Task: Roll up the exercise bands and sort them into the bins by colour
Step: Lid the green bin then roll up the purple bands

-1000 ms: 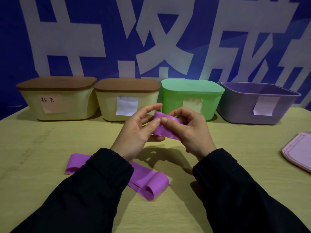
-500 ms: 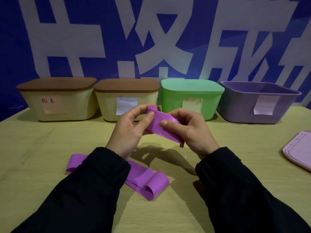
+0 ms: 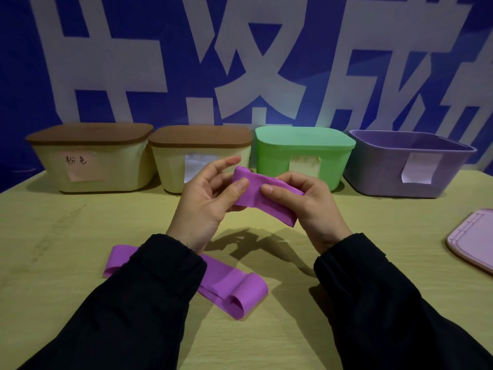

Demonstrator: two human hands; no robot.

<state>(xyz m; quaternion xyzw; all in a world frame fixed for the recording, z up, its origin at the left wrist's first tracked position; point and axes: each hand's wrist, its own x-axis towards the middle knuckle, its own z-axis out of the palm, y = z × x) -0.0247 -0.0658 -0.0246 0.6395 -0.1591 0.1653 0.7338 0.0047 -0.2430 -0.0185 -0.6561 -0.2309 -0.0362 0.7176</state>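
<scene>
A blue wall with large white characters stands behind a yellowish table [image 3: 66,236], and four bins line its far edge. From the left: two cream bins with brown lids [image 3: 90,161] [image 3: 200,156], a lidded green bin [image 3: 304,153], and an open purple bin [image 3: 410,166] at far right. A pink lid [image 3: 472,241] lies near the right edge, cut off by the frame.

Above the table's middle, the left hand [image 3: 205,198] and right hand [image 3: 312,201] hold a purple band [image 3: 264,196] between them, each thumb pressing it against curled fingers; its far-left end is turned over, which looks like the start of a roll. A second purple band [image 3: 234,287] lies flat near the sleeves, one end loosely curled, partly under the left sleeve.

The rolling seems barely begun, and neither visible band is in a bin. The purple bin's inside is not visible, nor are the contents of the lidded bins. Only the leftmost label shows writing; the others read blank or washed out.
</scene>
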